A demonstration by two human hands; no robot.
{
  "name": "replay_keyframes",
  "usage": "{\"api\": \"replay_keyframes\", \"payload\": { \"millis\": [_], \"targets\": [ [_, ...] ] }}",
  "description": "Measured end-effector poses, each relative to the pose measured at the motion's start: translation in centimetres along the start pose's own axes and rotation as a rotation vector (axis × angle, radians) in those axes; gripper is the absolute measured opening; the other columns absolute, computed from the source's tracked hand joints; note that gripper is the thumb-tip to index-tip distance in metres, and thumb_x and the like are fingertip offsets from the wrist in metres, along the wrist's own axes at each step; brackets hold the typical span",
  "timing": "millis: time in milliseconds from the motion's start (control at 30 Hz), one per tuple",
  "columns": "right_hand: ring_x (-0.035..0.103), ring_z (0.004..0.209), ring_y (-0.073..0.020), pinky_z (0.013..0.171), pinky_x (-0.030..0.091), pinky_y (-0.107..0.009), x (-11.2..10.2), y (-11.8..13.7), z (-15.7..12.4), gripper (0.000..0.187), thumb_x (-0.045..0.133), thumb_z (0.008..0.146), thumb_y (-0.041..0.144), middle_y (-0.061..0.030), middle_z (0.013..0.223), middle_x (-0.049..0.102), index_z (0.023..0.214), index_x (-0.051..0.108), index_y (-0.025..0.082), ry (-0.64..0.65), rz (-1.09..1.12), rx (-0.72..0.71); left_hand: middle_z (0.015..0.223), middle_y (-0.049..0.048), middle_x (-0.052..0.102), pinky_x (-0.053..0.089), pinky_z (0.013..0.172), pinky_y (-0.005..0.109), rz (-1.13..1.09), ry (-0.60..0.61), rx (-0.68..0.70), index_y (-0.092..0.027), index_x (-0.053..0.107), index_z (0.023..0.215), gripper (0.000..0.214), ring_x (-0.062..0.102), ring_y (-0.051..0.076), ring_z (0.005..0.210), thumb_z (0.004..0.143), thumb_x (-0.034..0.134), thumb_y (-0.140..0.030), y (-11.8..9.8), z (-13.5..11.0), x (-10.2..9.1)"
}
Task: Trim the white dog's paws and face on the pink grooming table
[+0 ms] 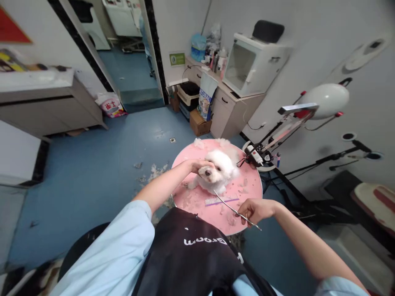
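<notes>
A fluffy white dog [222,162] is on a round pink grooming table [185,154], its face turned toward me. My left hand [200,165] grips the dog's muzzle from the side, with fingers across it below the eyes. In my right hand [253,209] is a pair of long, thin metal scissors [226,204], their tips pointing at the dog's chest; I cannot see a gap between the blades. A purple-backed comb [216,201] lies on the table in front of the dog, partly crossed by the scissors. Loose tufts of hair [199,143] are scattered on the tabletop.
A jointed stand with a white rounded head [325,100] rises right of the table. Behind are a cabinet [226,109] bearing a glass-fronted white box [251,61], a cardboard box [200,122] and a pet carrier [188,93]. Cut hair [156,172] litters the blue floor.
</notes>
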State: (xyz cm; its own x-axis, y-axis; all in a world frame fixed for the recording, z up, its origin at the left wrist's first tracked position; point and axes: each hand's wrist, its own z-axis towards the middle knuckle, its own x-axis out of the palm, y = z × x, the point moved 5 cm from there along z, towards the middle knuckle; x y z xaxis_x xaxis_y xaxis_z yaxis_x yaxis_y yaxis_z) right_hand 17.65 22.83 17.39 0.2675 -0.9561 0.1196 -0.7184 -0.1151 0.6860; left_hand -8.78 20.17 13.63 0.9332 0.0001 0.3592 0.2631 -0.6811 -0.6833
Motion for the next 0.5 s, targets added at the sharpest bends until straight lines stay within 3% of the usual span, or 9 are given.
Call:
{"api": "replay_keyframes", "payload": {
  "millis": [133,267,500],
  "targets": [
    [0.067,0.070,-0.0142,0.062,0.051,-0.019,-3.5,1.3,0.3,0.045,0.076,0.057,0.018,-0.0081,0.085,0.072,0.101,0.070,0.008,0.065,-0.067,0.038,0.069,0.0035,0.068,0.052,0.051,0.026,-0.001,0.055,0.025,-0.013,0.064,0.102,0.042,0.063,0.016,0.056,0.066,0.071,-0.033,-0.6,0.1,-0.4],
    [0.068,0.072,-0.0148,0.067,0.052,-0.022,-5.9,2.1,1.3,0.054,0.075,0.056,0.016,-0.0093,0.086,0.072,0.108,0.068,0.006,0.102,-0.069,0.015,0.065,0.0015,0.066,0.054,0.052,0.027,0.004,0.067,0.007,-0.014,0.064,0.101,0.040,0.060,0.015,0.050,0.066,0.071,-0.034,-0.9,0.4,-0.7],
    [0.067,0.073,-0.0153,0.069,0.052,-0.025,-7.1,4.0,2.7,0.050,0.074,0.055,0.015,-0.0099,0.089,0.072,0.104,0.070,0.008,0.144,-0.097,-0.024,0.063,0.0012,0.064,0.054,0.052,0.026,0.007,0.156,0.019,-0.016,0.065,0.088,0.027,0.060,0.015,0.055,0.068,0.069,-0.032,-1.4,-0.2,-0.7]
  ]
}}
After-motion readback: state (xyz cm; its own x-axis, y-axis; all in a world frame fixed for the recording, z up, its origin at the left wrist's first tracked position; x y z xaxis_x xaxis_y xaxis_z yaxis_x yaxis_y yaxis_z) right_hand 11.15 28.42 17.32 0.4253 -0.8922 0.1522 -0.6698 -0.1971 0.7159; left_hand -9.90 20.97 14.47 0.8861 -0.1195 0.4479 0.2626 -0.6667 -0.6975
